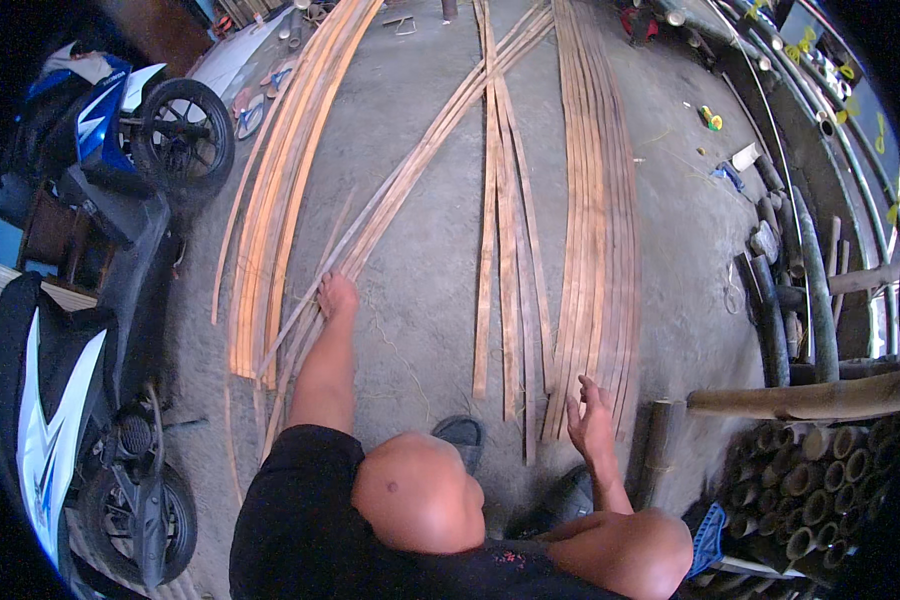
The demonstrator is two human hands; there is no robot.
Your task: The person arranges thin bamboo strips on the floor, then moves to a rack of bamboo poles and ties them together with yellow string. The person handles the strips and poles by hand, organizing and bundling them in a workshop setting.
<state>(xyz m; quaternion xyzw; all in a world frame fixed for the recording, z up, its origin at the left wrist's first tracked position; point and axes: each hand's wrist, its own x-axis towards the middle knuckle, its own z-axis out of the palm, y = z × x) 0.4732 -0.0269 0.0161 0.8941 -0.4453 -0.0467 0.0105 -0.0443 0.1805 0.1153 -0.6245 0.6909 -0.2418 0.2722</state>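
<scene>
Knees, bare and bent, fill the near middle of the view, the left knee (pixel 418 492) ahead of a black sleeve (pixel 300 460) and the right knee (pixel 630 550) lower down to the right. Just beyond them a dark sandal (pixel 460 440) shows on the grey concrete floor (pixel 420 330). Right hand (pixel 592 420) reaches up from beside the right knee, wrist raised, fingers loosely parted and slightly bent, with no object in its grasp; it is over or just beside the near ends of the right-hand row of strips (pixel 595 220), and whether it touches them I cannot tell. Left arm stretches farther out, nearly straight, slanting forward from the sleeve, and the left hand (pixel 338 296) has its fingers curled around the diagonal strips (pixel 415 185) near their near ends, back of the hand upward. From that grip the diagonal strips run across the floor toward its far edge, leaning right and crossing the middle strips (pixel 507 250), which spread apart toward the near side. Along the left of the floor lies another stack of orange-brown strips (pixel 290 200), just beside the left hand. A blue and white motorbike (pixel 100 135) stands at the floor's left edge; cut bamboo tubes (pixel 815 490) are piled at its near right corner, and a yellow-green roll (pixel 710 118) lies farther off, toward the far right.
</scene>
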